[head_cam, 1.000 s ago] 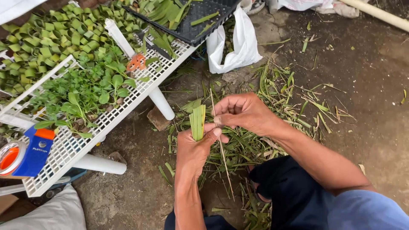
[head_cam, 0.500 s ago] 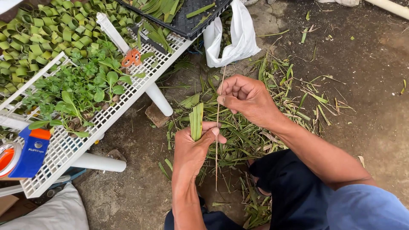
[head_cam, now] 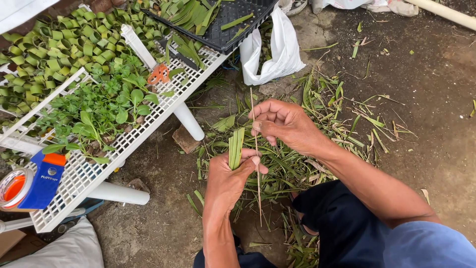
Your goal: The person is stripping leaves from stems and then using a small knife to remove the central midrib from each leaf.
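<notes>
1. White slatted bench [head_cam: 124,149] edge runs diagonally at L; its leg [head_cam: 189,121] stands just L of the hands. Bare dirt ground [head_cam: 421,124] open to the R.
2. Left hand [head_cam: 229,178]: fingers shut on folded green leaf strip [head_cam: 236,148], upright above thumb.
3. Right hand [head_cam: 285,124]: fingers pinched on thin leaf midrib [head_cam: 258,183], hanging just R of strip.
4. Leaf scraps [head_cam: 297,168] underneath.

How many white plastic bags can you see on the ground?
1 in full: a white bag on the dirt beside the black tray, beyond the right hand. Another pale bag is cut off at the top edge.
</notes>
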